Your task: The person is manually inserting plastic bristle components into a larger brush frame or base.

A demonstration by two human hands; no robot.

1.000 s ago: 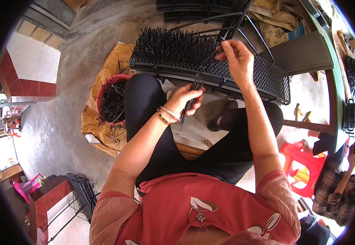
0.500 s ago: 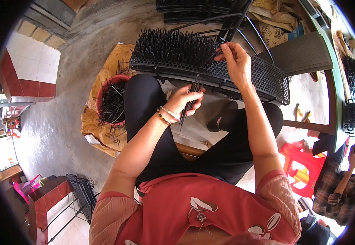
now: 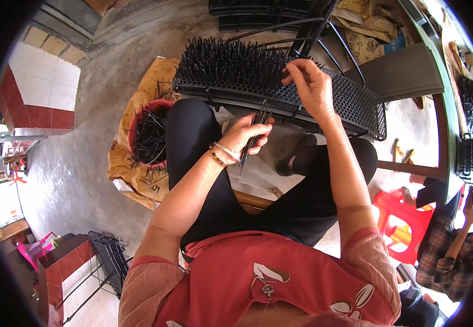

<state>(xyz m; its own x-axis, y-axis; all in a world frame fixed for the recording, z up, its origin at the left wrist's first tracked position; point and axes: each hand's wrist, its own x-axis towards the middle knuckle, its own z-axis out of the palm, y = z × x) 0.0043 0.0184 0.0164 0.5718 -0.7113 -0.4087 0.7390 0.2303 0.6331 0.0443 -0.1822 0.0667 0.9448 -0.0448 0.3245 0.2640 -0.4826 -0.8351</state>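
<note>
A bundle of thin black sticks (image 3: 260,111) is gripped in my left hand (image 3: 245,137), which is closed around it just above my lap. Beyond my knees lies a long black perforated rack (image 3: 359,110). Its left and middle parts bristle with upright black sticks (image 3: 228,62); bare holes show toward the right end. At the right edge of these sticks is my right hand (image 3: 317,94), thumb and fingers pinched together. Whatever lies between those fingertips is too small and dark to make out.
Left of my knee, a red basin (image 3: 132,136) full of loose black sticks stands on a tan sack (image 3: 121,169). A grey perforated panel (image 3: 405,71) adjoins the rack's right end. A red plastic stool (image 3: 397,218) and another person (image 3: 449,250) are at the right.
My right hand has shifted slightly left and down, its fingers curling closer together at the standing sticks. My left hand and its bundle stay put.
</note>
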